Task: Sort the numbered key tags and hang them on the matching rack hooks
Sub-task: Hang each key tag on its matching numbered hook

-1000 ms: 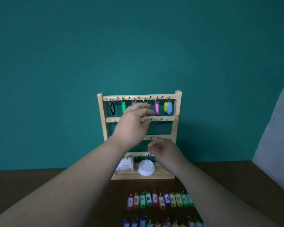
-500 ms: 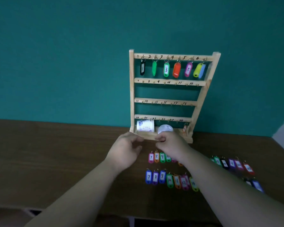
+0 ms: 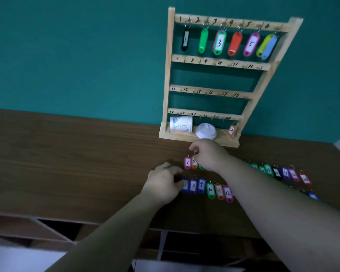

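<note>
Gripping tag 7 [image 3: 185, 185], left hand [image 3: 163, 183]; right hand [image 3: 208, 156] pinches tag 8 [image 3: 194, 162].

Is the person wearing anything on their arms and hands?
No. The left arm and right arm are bare, no sleeves in view. The left hand and right hand show no gloves, rings or watch.

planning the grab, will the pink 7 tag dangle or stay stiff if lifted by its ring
The pink 7 tag looks like small hard plastic, so probably light and stiff. Held by its ring, it would likely hang like those on the rack. Lying flat, it should slide, not roll.
</note>
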